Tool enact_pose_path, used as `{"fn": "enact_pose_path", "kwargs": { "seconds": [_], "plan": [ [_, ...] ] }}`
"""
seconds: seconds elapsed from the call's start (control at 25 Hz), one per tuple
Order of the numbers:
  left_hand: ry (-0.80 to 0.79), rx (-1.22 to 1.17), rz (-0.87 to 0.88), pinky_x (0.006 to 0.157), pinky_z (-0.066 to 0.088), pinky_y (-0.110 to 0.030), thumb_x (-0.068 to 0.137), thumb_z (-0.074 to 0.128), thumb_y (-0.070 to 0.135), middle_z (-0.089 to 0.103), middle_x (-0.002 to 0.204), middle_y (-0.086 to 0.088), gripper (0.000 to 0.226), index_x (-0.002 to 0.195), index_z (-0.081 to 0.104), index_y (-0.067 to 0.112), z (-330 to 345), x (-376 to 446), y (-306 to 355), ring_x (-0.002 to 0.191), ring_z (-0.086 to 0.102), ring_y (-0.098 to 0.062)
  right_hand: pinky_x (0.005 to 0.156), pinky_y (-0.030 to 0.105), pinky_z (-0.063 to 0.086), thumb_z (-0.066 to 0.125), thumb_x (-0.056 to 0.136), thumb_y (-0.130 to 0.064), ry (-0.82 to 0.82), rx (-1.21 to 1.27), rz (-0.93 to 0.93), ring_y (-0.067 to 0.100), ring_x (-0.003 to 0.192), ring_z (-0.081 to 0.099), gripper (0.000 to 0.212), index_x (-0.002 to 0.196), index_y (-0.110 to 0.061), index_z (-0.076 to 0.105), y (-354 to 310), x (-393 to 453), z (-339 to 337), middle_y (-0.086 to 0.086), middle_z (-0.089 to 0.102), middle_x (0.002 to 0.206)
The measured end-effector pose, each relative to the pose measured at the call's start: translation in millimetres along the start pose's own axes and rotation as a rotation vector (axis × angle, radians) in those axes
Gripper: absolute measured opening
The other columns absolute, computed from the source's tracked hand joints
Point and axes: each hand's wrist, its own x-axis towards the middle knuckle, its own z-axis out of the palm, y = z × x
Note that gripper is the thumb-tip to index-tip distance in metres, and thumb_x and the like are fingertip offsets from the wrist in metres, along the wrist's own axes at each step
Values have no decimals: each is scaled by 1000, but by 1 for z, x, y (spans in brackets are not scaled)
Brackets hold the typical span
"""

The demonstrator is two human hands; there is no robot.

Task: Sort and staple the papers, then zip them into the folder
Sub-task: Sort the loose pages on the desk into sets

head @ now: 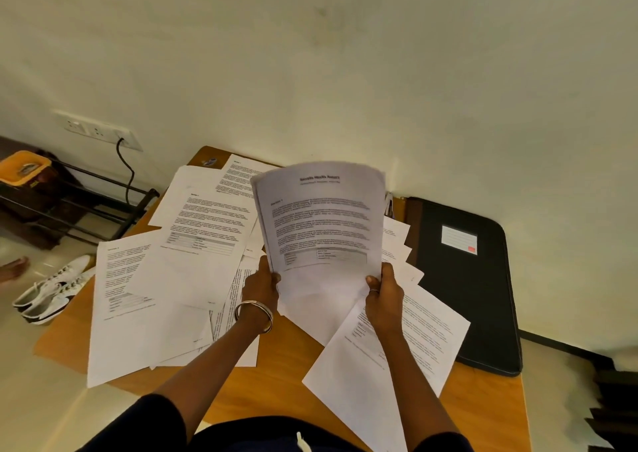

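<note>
A stack of printed papers [319, 224] stands upright above the wooden table [276, 375], its top page headed by a bold title. My left hand [260, 287] grips its lower left corner, and my right hand [383, 291] grips its lower right corner. Several loose printed sheets [193, 244] lie scattered over the left and middle of the table, and another sheet [390, 348] lies under my right forearm. A black zip folder [466, 282] with a white label lies flat at the table's right side. A small stapler-like object [209, 161] sits at the far left corner, too blurred to tell.
A wall rises just behind the table. On the floor to the left lie white shoes [51, 293], and beyond them a black rack [79, 210] with an orange-lidded container [24, 168]. A cable hangs from a wall socket [103, 130]. Another person's foot [13, 268] shows at the left edge.
</note>
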Motion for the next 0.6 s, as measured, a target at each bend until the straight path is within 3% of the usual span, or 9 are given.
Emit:
{"fn": "enact_pose_path", "kwargs": {
  "seconds": [0.12, 0.2, 0.36, 0.48, 0.6],
  "plan": [
    [83, -81, 37, 82, 52, -43, 94, 44, 2, 61, 108, -17, 30, 123, 40, 0, -5, 2, 4, 90, 62, -36, 93, 35, 49, 48, 98, -20, 15, 138, -6, 23, 105, 60, 34, 131, -20, 40, -15, -3, -14, -1, 54, 129],
    [95, -120, 90, 77, 54, -37, 94, 42, 2, 57, 109, -12, 28, 122, 36, -1, -6, 0, 10, 85, 59, -27, 93, 36, 50, 45, 99, -19, 2, 205, -70, 20, 107, 59, 31, 128, -25, 36, -20, -8, -16, -3, 53, 127],
    [75, -230, 136, 75, 53, -31, 95, 43, 5, 46, 116, -1, 43, 134, 24, 1, 0, -10, 22, 88, 54, -19, 88, 36, 54, 49, 97, -23, -22, 154, -143, 15, 92, 62, 24, 113, -35, 36, -16, -16, -11, -9, 53, 116],
    [122, -204, 138, 62, 49, -19, 96, 42, 7, 50, 103, 0, 42, 135, 27, 5, 6, -11, 13, 73, 53, -14, 93, 42, 53, 54, 95, -23, -49, 101, -110, 18, 94, 61, 33, 118, -38, 36, -8, -19, -10, -4, 54, 123],
    [148, -345, 42, 51, 42, -12, 101, 34, 19, 52, 79, -2, 15, 112, 42, 13, 10, -15, 12, 62, 47, -14, 101, 49, 45, 55, 95, -22, -40, 148, -21, 29, 114, 56, 51, 140, -19, 31, -6, -17, -12, 12, 51, 134]
  ]
}}
